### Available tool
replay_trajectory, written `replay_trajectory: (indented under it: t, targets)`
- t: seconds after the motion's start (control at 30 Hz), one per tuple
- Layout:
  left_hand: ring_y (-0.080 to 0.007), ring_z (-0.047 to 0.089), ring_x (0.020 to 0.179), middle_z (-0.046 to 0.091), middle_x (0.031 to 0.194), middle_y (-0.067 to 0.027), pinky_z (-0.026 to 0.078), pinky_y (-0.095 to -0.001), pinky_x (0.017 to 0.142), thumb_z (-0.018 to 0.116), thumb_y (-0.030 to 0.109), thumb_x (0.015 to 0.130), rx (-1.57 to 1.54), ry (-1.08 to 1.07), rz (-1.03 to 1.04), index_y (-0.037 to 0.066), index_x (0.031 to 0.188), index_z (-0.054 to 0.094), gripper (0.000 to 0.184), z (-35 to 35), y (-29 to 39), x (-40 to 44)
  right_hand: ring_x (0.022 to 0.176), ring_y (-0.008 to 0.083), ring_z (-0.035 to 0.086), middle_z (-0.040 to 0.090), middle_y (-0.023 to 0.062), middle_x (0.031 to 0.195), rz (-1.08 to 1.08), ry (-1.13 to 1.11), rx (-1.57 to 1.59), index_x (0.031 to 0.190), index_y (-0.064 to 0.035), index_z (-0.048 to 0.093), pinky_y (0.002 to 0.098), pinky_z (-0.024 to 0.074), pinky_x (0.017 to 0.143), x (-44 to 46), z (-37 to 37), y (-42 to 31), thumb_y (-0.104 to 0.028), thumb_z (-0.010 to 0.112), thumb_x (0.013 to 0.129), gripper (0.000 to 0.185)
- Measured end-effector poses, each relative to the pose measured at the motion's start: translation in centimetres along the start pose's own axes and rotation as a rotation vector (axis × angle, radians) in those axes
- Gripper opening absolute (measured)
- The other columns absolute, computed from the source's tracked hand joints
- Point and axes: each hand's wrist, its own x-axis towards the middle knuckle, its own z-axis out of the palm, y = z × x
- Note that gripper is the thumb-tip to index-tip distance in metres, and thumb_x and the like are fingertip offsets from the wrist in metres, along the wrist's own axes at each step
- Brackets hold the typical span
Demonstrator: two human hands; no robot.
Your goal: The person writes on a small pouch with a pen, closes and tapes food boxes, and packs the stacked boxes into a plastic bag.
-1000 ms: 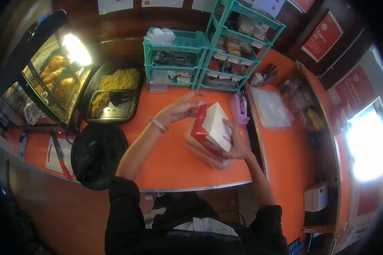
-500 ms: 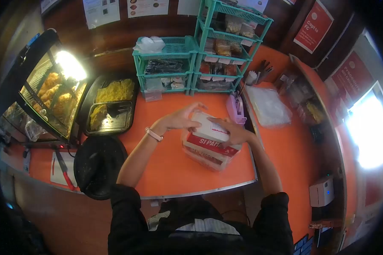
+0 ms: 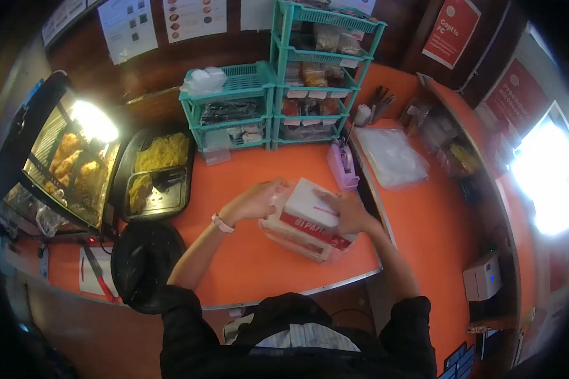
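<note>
A white takeaway box (image 3: pixel 308 201) with a red lettered band stands on the orange counter. Beneath it a second, similar box (image 3: pixel 295 241) seems to sit inside a clear plastic bag (image 3: pixel 269 228). At the bag's left edge, my left hand (image 3: pixel 257 201), with a pale wristband, has its fingers curled in on the clear plastic. My right hand (image 3: pixel 353 213) grips the upper box at its right side, fingers over the top edge. The undersides of the boxes and part of my right fingers are hidden.
A purple tape dispenser (image 3: pixel 343 165) stands behind the boxes, near green shelf racks (image 3: pixel 272 107). To the left are a black tray (image 3: pixel 186 189) of yellow food, a round black lid (image 3: pixel 142 265), a red-handled knife (image 3: pixel 101 273) and a lit display warmer (image 3: pixel 63 164). Plastic bags (image 3: pixel 392 156) lie right.
My left hand has moved from the upper box's top left down to the bag's left edge, its fingers closing there. My right hand has shifted toward the box's right side. The view has tilted slightly.
</note>
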Motion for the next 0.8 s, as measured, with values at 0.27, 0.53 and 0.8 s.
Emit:
replay_trajectory:
  t: [0.27,0.53,0.8]
  targets:
    - [-0.0115,0.057,0.055,0.043,0.129,-0.0133,0.048,-0.0234,0.048,0.045,-0.009,0.074,-0.670,0.075,-0.106,0.006,0.129,0.033,0.058,-1.6,2.3,2.1,0.116,0.0446,0.037,0.030,0.0248,0.134,-0.100,0.236,-0.377,0.138,-0.0394,0.031,0.0594,0.0317,0.088,1.4,3.4,-4.2,-0.056,0.075,0.053,0.097]
    - [-0.0098,0.056,0.055,0.039,0.131,-0.0112,0.048,-0.0221,0.049,0.046,-0.008,0.077,-0.812,0.052,-0.158,0.008,0.129,0.033,0.056,-3.3,1.6,0.7,0.118,0.0312,0.041,0.041,0.0180,0.129,-0.529,-0.177,0.070,0.121,-0.0230,0.053,0.0425,0.0342,0.096,11.5,0.4,-5.9,-0.062,0.063,0.069,0.066]
    - [-0.0072,0.057,0.077,0.041,0.127,-0.0060,0.051,-0.0226,0.059,0.050,-0.006,0.078,-0.957,0.120,-0.030,0.005,0.128,0.035,0.053,-2.5,-1.3,1.5,0.096,0.0244,0.059,0.063,0.0079,0.101,-0.275,-0.609,-0.335,0.101,-0.0205,0.065,0.0383,0.0458,0.081,17.1,0.1,-8.8,-0.063,0.060,0.066,0.056]
